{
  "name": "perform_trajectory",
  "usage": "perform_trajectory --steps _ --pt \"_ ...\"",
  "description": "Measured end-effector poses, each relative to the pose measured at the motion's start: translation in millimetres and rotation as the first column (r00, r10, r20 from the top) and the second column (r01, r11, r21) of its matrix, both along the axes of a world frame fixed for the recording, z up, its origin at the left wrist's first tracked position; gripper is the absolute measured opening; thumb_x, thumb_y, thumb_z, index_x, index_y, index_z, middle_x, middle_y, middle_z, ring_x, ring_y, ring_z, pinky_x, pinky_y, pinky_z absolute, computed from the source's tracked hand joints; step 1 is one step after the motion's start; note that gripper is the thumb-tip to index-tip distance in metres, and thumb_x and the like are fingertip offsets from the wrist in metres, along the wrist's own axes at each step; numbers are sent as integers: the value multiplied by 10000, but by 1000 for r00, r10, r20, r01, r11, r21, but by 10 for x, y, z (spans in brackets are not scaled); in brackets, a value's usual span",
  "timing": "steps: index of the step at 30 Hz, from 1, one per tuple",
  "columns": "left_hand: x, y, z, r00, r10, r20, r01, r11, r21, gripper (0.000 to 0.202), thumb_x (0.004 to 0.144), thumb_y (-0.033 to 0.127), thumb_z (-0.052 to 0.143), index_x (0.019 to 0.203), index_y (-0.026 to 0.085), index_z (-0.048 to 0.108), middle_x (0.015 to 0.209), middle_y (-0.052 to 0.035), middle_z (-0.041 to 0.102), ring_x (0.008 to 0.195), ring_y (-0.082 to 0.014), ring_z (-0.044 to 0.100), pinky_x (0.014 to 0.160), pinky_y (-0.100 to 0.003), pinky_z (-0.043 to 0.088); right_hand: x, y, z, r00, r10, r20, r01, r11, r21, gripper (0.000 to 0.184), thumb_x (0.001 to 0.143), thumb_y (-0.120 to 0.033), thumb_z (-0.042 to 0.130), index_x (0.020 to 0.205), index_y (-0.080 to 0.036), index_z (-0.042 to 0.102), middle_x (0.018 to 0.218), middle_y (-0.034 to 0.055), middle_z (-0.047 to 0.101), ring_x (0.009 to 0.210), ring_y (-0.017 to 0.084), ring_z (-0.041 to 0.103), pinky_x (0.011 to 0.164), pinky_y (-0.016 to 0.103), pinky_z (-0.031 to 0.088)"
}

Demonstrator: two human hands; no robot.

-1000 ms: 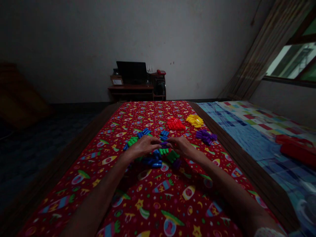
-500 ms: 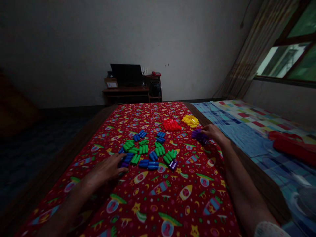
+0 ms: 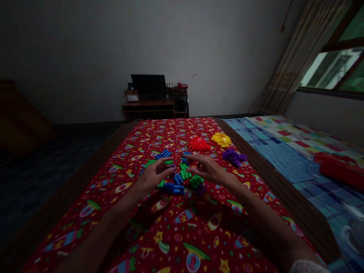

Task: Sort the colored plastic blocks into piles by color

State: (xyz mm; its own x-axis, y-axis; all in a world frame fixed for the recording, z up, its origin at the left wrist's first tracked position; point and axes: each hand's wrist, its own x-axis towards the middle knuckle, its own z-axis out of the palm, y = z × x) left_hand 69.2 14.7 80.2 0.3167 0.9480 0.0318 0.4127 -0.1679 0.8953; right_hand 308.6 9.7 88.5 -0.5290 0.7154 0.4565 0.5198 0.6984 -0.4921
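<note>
My left hand [image 3: 153, 175] hovers over the left side of the blue and green pieces, fingers closed around a small purple plastic piece [image 3: 172, 170]. Facing it, my right hand [image 3: 207, 168] has its thumb and fingers apart, nothing visible between them. Below and between the hands lie short tube-like plastic pieces in small clusters: green ones [image 3: 185, 173], blue ones [image 3: 173, 189] and a dark purple one [image 3: 201, 189]. My left hand hides part of the green pieces on its side.
Farther right on the red patterned cloth [image 3: 182, 235] sit a purple pile [image 3: 233, 157], a red pile [image 3: 199, 144] and a yellow pile [image 3: 221, 140]. A bed with a checked sheet [image 3: 264, 140] adjoins the right side. A desk with a monitor [image 3: 149, 86] stands by the wall.
My right hand has left the purple pile and moved left to the blue and green pieces. My left hand has moved right and up, now with a purple piece in it.
</note>
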Motion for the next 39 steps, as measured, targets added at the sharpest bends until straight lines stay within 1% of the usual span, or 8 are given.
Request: perform_trajectory --steps 4,8,13,16,26,31,34,39 --pt "251 -33 -115 987 -72 145 78 996 -35 807 693 715 576 1292 179 508 1162 -127 673 980 -265 674 750 -362 571 -192 -75 -150 993 70 91 -75 996 50 339 871 -222 579 1205 -169 609 1034 113 698 844 173 632 704 248 447" --pt "-127 68 -79 974 -9 -226 46 986 159 607 745 615 566 1191 204 604 1225 -111 650 1047 -271 639 825 -360 528 158 146 -40 968 -231 100 231 973 10 227 884 -217 532 1053 -147 667 851 66 710 725 151 622 657 222 413" --pt "-668 204 -94 697 85 -712 29 989 147 365 772 500 522 895 212 709 936 -87 736 882 -266 678 746 -315 494 950 449 93 666 -676 315 711 703 5 224 838 -231 562 979 -143 712 942 110 722 840 192 632 690 239 407" --pt "-640 212 -160 678 18 -734 79 992 97 344 787 462 493 902 224 713 890 -63 744 830 -236 681 691 -277 476 1393 493 49 531 -768 358 827 562 -21 272 804 -298 601 987 -138 723 936 112 724 845 218 642 657 252 409" --pt "-641 330 -323 684 121 -719 62 973 222 374 799 324 428 1038 200 686 1050 -91 725 958 -273 671 811 -325 497 1989 441 -79 570 -749 336 821 523 -227 291 771 -224 653 1012 -74 716 959 119 735 779 173 669 633 204 441" --pt "-478 147 -302 750 273 -602 84 864 496 362 892 405 394 1071 202 636 1123 -111 660 1059 -269 612 930 -362 462 1948 482 -156 593 -700 398 804 536 -258 206 796 -156 604 936 -97 743 864 92 745 754 162 669 638 199 448" --pt "-131 -97 -289 810 85 -580 267 827 495 330 946 390 368 1062 215 622 1110 -83 652 1059 -224 600 922 -328 464 1916 484 -185 572 -717 398 819 528 -226 195 814 -167 588 901 -99 748 844 94 743 748 165 666 631 205 440" --pt "299 -357 -470 719 -180 -671 567 711 416 235 921 326 517 1119 240 611 1170 -58 641 1097 -215 573 931 -345 437 1899 492 -190 573 -717 397 816 542 -200 198 814 -155 569 869 -102 752 822 98 741 732 168 662 643 213 436"
